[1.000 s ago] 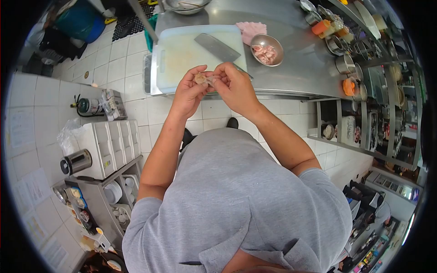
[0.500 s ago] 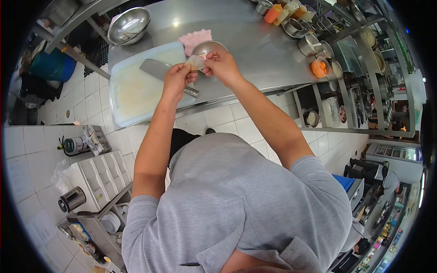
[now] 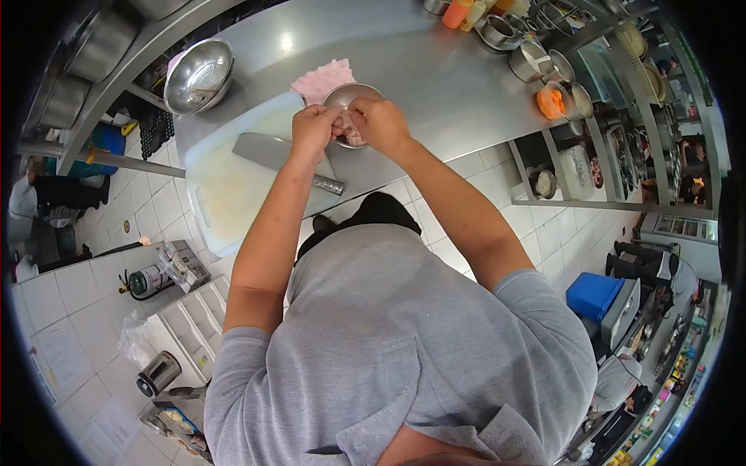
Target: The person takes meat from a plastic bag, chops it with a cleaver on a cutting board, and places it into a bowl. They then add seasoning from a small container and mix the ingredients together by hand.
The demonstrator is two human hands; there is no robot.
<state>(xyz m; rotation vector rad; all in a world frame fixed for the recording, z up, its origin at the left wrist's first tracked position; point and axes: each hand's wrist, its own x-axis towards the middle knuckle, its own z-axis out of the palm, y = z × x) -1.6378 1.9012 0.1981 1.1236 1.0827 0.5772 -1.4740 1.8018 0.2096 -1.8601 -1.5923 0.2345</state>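
Observation:
My left hand (image 3: 314,130) and my right hand (image 3: 381,124) are close together over a small metal bowl (image 3: 342,95). Both have their fingers pinched on a crumpled, translucent plastic bag (image 3: 346,123), mostly hidden by the fingers. Pale pink pieces that look like raw meat (image 3: 353,138) show in the bowl under my hands. A pink cloth (image 3: 325,78) lies behind the bowl. Left of my left hand, a cleaver (image 3: 263,151) rests flat on the white cutting board (image 3: 225,210), its metal handle towards the table's front edge.
A large metal bowl (image 3: 200,74) holding a utensil stands at the table's far left. Squeeze bottles (image 3: 457,13), metal pots (image 3: 530,60) and a container of orange food (image 3: 552,101) line the right side. Shelving borders both ends. People work in the background at far right.
Both hands have moved from the bowl's near left side to over it, bringing the plastic bag along. The pink pieces in the bowl now show. My view has shifted and turned slightly.

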